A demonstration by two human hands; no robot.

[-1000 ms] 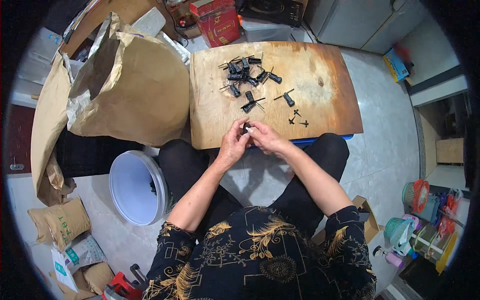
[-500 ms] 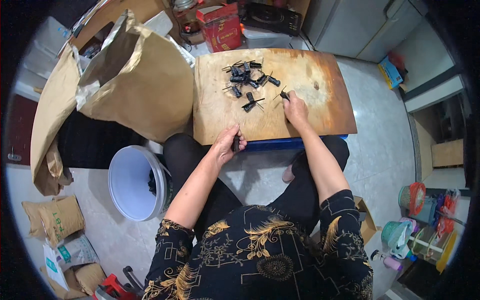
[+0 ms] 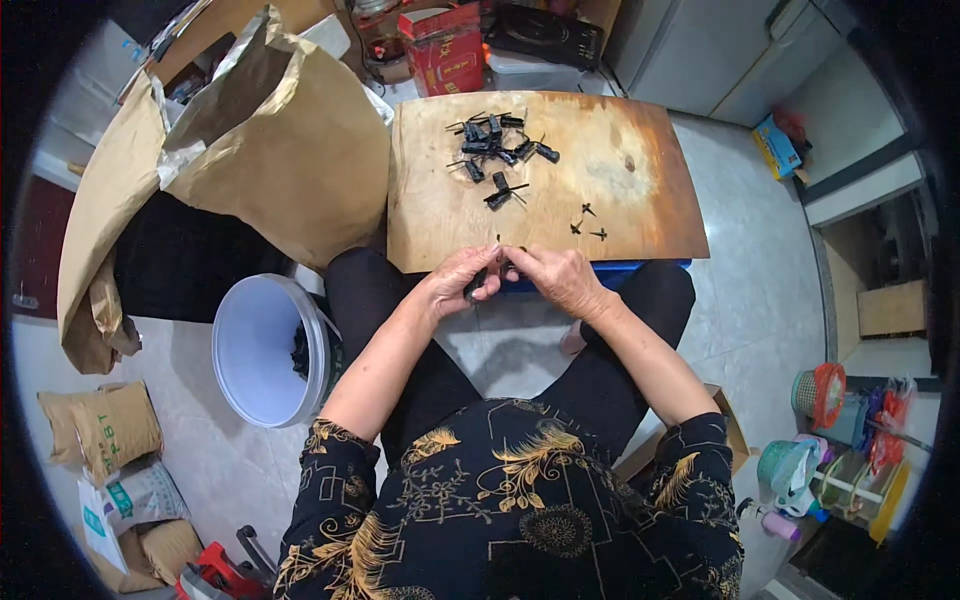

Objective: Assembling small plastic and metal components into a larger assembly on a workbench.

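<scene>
At the near edge of the wooden board point(image 3: 470, 215), my two hands meet. My left hand point(image 3: 466, 278) is closed around a small dark piece point(image 3: 474, 288), mostly hidden by the fingers. My right hand point(image 3: 562, 280) pinches beside the left fingertips; a dark tip point(image 3: 498, 240) sticks up there, and I cannot make out what it belongs to. On the board by my right hand lie three little black branched bits point(image 3: 598, 235). Farther off sits a loose pile of black plastic parts point(image 3: 490, 138) with thin stems, and one stemmed part point(image 3: 500, 192) rests nearer.
A white bucket point(image 3: 225, 350) with black pieces inside stands at my left leg. Large brown paper sacks point(image 3: 290, 150) rise left of the board. Behind it are a red box point(image 3: 442, 55) and a black cooktop point(image 3: 545, 38). Filled bags point(image 3: 120, 430) lie on the floor at left.
My right hand has come back from over the board to meet my left hand. Three little black bits now lie on the board where it was.
</scene>
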